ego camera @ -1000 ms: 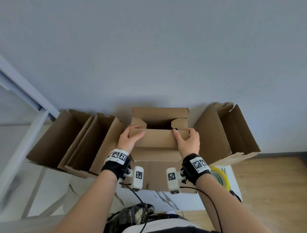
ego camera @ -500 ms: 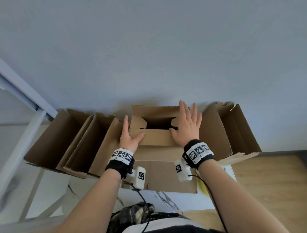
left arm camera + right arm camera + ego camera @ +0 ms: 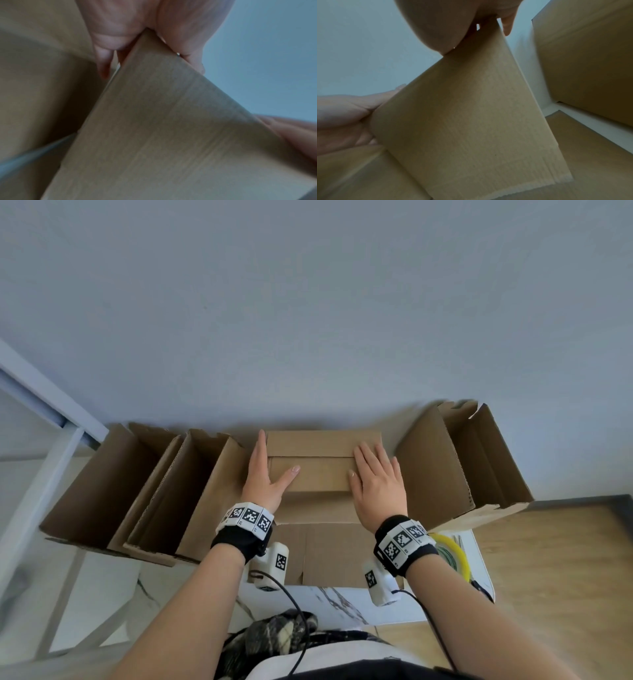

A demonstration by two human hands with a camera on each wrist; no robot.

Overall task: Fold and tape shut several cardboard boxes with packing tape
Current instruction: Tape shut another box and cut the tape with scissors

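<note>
Left hand: the left hand [image 3: 263, 479] lies flat with fingers straight along the left edge of the brown cardboard box [image 3: 322, 474] — thumb spread across its folded top flaps.
Right hand: the right hand [image 3: 376, 484] presses flat, fingers straight, on the right side of the flaps.
Box: mid-tabletop — the white marbled tabletop [image 3: 329, 601] — between open brown cardboard boxes [image 3: 455, 467].

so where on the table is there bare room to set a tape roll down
Bare white marble tabletop shows only as a strip along the near edge, between the two wrists, in front of the middle brown cardboard box. Elsewhere it is crowded: open cardboard boxes on the left, another on the right, and a yellow ring-shaped object at the near right corner.
</note>
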